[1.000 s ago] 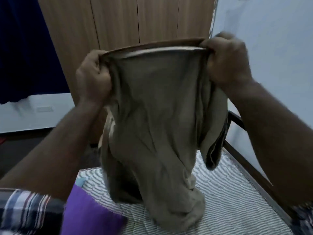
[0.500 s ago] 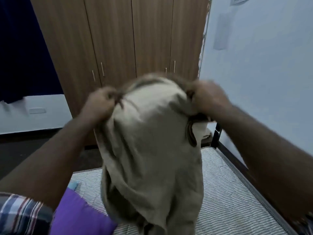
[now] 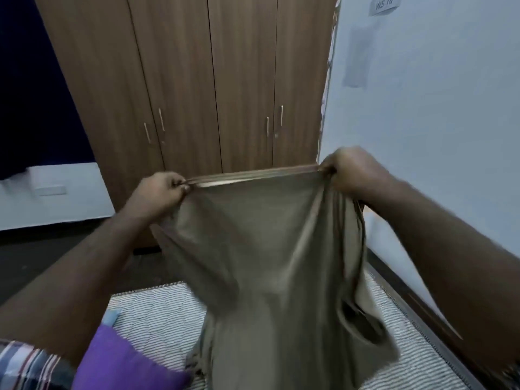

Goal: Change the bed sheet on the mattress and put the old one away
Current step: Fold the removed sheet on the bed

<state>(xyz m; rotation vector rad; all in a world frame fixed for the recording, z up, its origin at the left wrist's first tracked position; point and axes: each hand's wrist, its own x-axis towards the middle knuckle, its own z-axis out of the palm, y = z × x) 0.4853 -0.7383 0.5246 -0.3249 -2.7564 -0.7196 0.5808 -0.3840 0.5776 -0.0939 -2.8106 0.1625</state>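
Above the bare striped mattress (image 3: 157,313), an olive-brown bed sheet (image 3: 270,263) is being held up by its top hem, stretched taut between two raised hands. At the near left, a purple pillow (image 3: 123,364) is lying on the mattress beside a plaid sleeve (image 3: 25,364). Further in, the left hand (image 3: 157,192) is gripping the left end of the hem, its fingers curled round a pinched bunch of fabric. From there the hem is being pulled into a nearly level line, slightly higher at the right, in front of the wooden wardrobe (image 3: 197,80) (its doors are closed). At the right end, the sheet is being clutched by the right hand (image 3: 349,173), likewise curled tightly round the cloth, close to the pale wall (image 3: 439,108).

Below both hands the sheet is hanging in loose folds, its lower part being bunched on the mattress. Whether this is the old sheet or the fresh one cannot be told; judging by the uncovered mattress, a straightening or folding step is likely being carried out. The next move is probably being set up here: either the hem is to be cast outward over the mattress, or the two held ends are to be brought together, with both grips being kept firm.
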